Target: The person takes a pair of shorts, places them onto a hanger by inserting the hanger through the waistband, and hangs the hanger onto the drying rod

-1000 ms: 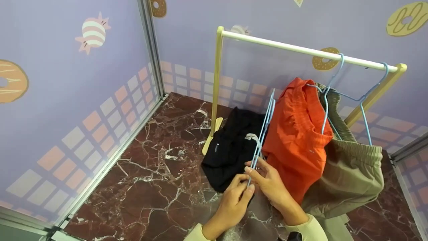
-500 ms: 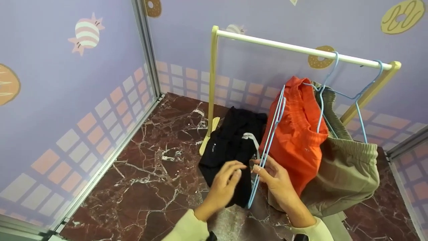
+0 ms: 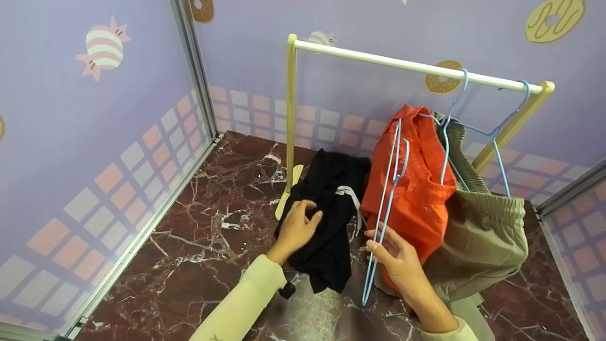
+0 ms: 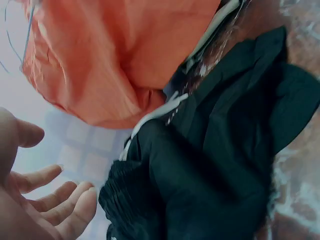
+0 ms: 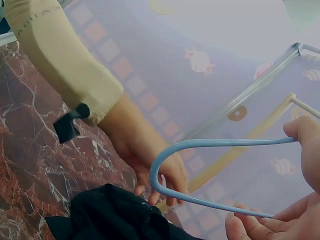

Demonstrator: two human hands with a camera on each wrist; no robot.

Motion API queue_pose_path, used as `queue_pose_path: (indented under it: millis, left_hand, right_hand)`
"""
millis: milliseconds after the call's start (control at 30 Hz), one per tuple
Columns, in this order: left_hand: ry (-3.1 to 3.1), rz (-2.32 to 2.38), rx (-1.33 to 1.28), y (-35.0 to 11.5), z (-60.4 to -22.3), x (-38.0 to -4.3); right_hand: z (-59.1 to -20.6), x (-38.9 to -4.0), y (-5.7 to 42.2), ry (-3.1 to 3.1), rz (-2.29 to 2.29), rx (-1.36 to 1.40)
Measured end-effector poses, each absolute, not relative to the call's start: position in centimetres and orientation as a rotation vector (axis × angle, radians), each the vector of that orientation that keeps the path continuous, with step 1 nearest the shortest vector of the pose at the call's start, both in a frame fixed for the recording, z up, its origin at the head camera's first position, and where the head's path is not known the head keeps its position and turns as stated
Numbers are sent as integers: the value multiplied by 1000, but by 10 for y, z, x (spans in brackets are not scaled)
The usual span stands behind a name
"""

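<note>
Black shorts [image 3: 326, 241] with a white drawstring [image 3: 352, 196] lie crumpled on the marbled floor. Over their left side is my left hand [image 3: 298, 227], its fingers loosely bent. The left wrist view shows that hand [image 4: 45, 200] beside the gathered waistband [image 4: 130, 195], holding nothing. My right hand [image 3: 402, 260] pinches a light blue clothes hanger [image 3: 369, 279] between thumb and fingers, edge-on and slanting in front of the orange shorts [image 3: 412, 203]. From the right wrist, the rounded end of the hanger [image 5: 160, 165] points toward my left hand.
A wooden rack with a white rail [image 3: 369, 57] stands at the back. On its right half hang the orange shorts and khaki shorts [image 3: 492, 246], each on a blue hanger [image 3: 502, 156]. The rack's left foot [image 3: 284, 203] is beside the black shorts. Patterned walls [image 3: 142, 85] enclose the floor.
My left hand has let go of the hanger and moved left and up to over the black shorts. My right hand keeps the hanger, now lower and in front of the orange shorts.
</note>
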State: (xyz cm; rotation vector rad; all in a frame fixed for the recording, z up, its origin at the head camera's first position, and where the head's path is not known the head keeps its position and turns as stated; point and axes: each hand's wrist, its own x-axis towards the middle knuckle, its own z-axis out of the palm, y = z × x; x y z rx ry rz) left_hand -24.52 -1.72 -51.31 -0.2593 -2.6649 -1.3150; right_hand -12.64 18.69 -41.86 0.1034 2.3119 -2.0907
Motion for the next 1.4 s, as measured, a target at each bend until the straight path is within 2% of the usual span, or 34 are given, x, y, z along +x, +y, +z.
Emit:
queue_pose_path:
  millis: [800, 1167, 1400]
  left_hand:
    - [-2889, -949, 101, -18, -550, -263]
    - [-2706, -964, 102, -22, -552, -267]
    - [-2472, -1153, 88, -30, -548, -269]
  right_hand:
    - [-407, -96, 199, 2292, -2127, -30]
    - [-411, -93, 204, 2213, -2130, 126]
    - [-415, -93, 209, 2262, -2090, 79]
